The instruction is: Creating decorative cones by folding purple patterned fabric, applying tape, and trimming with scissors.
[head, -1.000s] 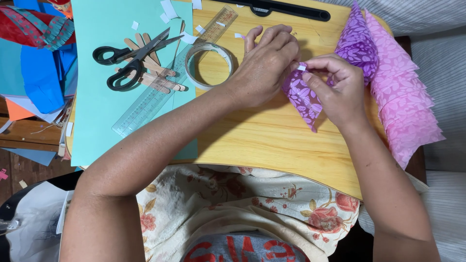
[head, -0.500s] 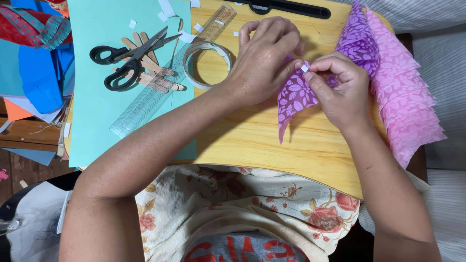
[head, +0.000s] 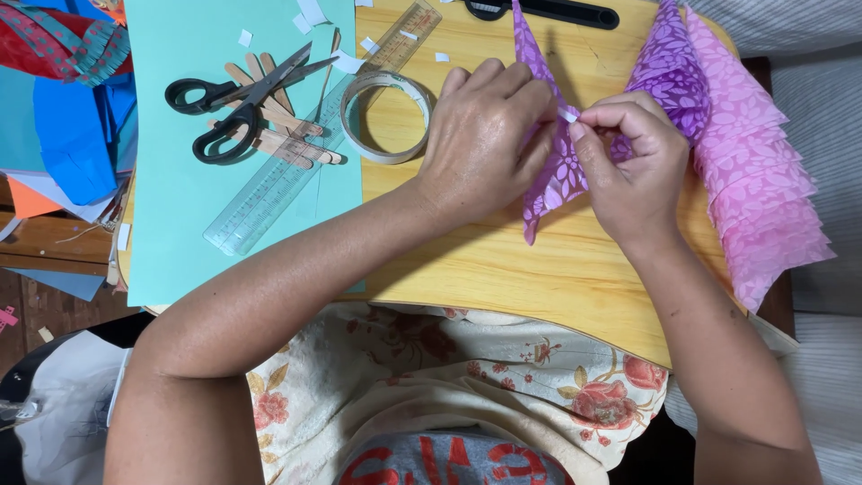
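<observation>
My left hand [head: 485, 135] and my right hand [head: 633, 162] meet over a folded purple patterned paper piece [head: 555, 184] above the wooden board [head: 521, 269]. The left hand's fingers pinch the paper from the left. Thumb and forefinger of the right hand pinch a small white scrap [head: 568, 114] against the paper's edge. The paper's long point sticks up past my fingers and its lower tip hangs toward me.
Purple and pink patterned paper cones [head: 745, 171] are stacked at the right. A tape roll [head: 388, 117], clear ruler [head: 296, 153], black scissors [head: 238, 103] and wooden sticks [head: 283, 135] lie on a teal sheet [head: 180, 224]. Coloured papers [head: 63, 108] pile at far left.
The purple paper has been turned and raised, so its long point now stands up past my fingers. Both hands stay pinched on it, slightly higher over the board.
</observation>
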